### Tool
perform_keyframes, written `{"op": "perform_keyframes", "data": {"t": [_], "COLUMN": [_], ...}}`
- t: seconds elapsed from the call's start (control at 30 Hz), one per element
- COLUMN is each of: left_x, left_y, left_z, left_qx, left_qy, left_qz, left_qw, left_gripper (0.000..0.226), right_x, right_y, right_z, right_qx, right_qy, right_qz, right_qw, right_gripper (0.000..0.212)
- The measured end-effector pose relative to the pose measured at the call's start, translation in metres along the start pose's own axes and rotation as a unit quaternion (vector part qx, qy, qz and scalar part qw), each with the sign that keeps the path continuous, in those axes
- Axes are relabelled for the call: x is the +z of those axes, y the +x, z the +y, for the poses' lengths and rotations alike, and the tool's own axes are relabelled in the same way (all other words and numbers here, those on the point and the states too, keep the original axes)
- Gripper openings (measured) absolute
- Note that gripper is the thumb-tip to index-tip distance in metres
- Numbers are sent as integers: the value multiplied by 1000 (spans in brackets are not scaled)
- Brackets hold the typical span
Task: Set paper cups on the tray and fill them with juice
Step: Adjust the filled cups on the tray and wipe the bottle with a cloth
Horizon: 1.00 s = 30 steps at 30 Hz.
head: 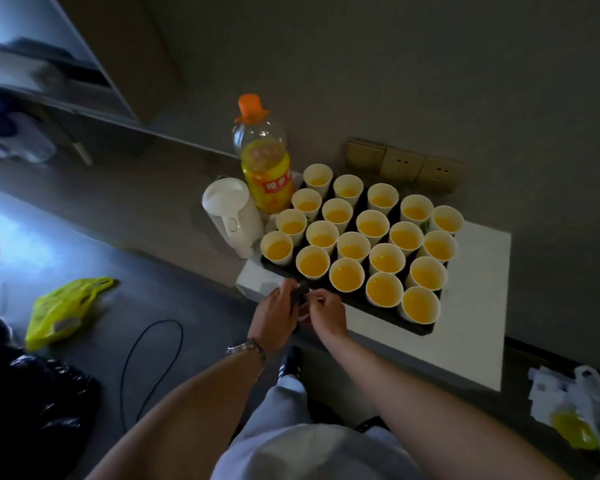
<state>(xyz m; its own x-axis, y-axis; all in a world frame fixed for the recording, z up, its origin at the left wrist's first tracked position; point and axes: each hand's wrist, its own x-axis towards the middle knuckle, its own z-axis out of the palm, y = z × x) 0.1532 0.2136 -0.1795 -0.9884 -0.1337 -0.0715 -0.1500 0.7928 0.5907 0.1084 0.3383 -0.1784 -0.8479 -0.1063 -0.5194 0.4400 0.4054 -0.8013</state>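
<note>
A black tray (278,268) on a small white table holds several white paper cups (347,274), each with orange juice inside. An orange juice bottle (264,164) with an orange cap stands upright behind the tray's left end, about half full. My left hand (278,315) and my right hand (328,311) meet just in front of the tray's near left corner. The left hand grips a small dark object (299,292); the right hand's fingers pinch at it. What the object is I cannot make out.
A white kettle (231,216) stands left of the tray beside the bottle. Wall sockets (404,166) sit behind the cups. On the floor lie a yellow bag (63,311), a black cable (153,358), a black bag (32,403) and, at right, plastic wrapping (579,407).
</note>
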Motion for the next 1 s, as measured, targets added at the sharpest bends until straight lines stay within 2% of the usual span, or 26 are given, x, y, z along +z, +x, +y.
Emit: {"op": "perform_keyframes", "data": {"t": [0.2, 0.37, 0.47, 0.6, 0.77, 0.9, 1.0], "left_x": [-35, -61, -70, -70, -61, -49, -45], "left_y": [6, 21, 30, 38, 47, 52, 51], "left_z": [-46, -79, -88, -103, -117, -118, -117], "left_qx": [-30, -16, -20, -2, 34, 0, -16], "left_qy": [13, 27, 26, 20, 35, 30, 18], "left_qz": [41, 125, 148, 148, 123, 100, 90], "left_qw": [999, 992, 988, 989, 991, 995, 996], "left_gripper": [18, 32, 35, 36, 37, 26, 29], "right_x": [52, 91, 108, 117, 137, 150, 147], "right_y": [4, 13, 19, 22, 30, 43, 41], "right_z": [-34, -63, -74, -85, -83, -76, -80], "right_qx": [-27, -55, -55, -45, 13, 90, 91], "right_qy": [-12, 3, 4, 23, 58, 76, 59], "right_qz": [-73, -121, -136, -135, -130, -120, -114], "right_qw": [997, 991, 989, 989, 990, 986, 988], "right_gripper": [24, 24, 26, 27, 34, 43, 46]}}
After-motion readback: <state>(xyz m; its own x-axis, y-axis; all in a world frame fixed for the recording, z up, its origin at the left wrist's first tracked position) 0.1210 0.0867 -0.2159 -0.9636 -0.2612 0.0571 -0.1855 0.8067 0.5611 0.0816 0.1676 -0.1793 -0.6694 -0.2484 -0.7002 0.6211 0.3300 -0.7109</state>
